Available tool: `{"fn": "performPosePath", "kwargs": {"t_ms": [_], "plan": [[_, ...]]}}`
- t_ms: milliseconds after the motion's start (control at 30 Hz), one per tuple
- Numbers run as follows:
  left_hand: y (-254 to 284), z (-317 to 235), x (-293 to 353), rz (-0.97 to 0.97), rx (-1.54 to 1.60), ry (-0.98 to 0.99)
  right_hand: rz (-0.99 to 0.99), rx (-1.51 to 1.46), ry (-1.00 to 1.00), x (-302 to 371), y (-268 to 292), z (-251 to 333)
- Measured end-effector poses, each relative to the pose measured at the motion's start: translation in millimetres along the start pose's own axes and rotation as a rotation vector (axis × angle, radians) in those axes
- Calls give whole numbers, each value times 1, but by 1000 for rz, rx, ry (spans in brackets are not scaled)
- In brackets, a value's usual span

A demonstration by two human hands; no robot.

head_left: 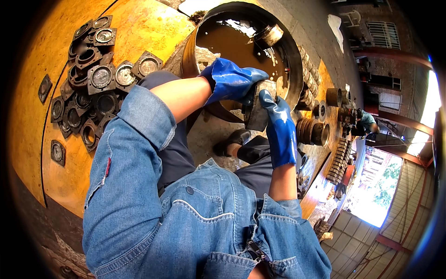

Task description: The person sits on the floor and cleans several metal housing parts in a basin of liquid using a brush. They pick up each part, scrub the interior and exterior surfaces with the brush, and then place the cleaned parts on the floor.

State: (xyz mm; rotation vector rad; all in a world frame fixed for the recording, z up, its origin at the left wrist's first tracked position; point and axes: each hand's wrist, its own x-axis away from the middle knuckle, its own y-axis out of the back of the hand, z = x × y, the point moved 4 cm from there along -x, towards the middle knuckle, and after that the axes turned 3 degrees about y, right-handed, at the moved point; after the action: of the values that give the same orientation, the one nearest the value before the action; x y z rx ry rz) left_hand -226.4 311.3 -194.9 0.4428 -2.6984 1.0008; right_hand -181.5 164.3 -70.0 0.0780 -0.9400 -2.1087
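Observation:
My left hand (234, 82), in a blue rubber glove, is closed on the far end of a dark, wet-looking metal part (256, 111). The same part is gripped from the right by my right hand (281, 128), also blue-gloved, with its thumb over the upper edge. It is held tilted at the near rim of a large round metal tub (297, 69). Its full shape is partly hidden by the gloves. Murky brown liquid (227, 44) fills the tub, and a metal cylinder (269, 36) pokes out at its far right side.
Several square metal flanges with round openings (101, 76) lie heaped on yellow sheeting (144, 23) at left. Ring-shaped metal parts (312, 132) stand in rows at right. My shoe (232, 141) is on the floor below the tub. Another person (367, 123) bends over far right.

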Motion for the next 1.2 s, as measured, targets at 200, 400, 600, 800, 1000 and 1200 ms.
{"fn": "performPosePath", "kwargs": {"t_ms": [200, 400, 600, 800, 1000, 1200], "plan": [[1, 6, -5, -4, 70, 16, 30, 60, -45, 5, 1, 11], [-1, 6, -5, -26, 96, 2, 51, 28, -57, 4, 0, 14], [0, 4, -3, 1, 63, -24, 59, 15, -38, 2, 0, 14], [4, 2, -5, 81, 1, 35, 25, -32, -9, -2, -2, 3], [-3, -3, 4, 31, 19, 10, 28, -36, -18, -10, -2, -12], [2, 5, -8, 64, 41, 53, 3, 36, -1, -7, 0, -7]]}}
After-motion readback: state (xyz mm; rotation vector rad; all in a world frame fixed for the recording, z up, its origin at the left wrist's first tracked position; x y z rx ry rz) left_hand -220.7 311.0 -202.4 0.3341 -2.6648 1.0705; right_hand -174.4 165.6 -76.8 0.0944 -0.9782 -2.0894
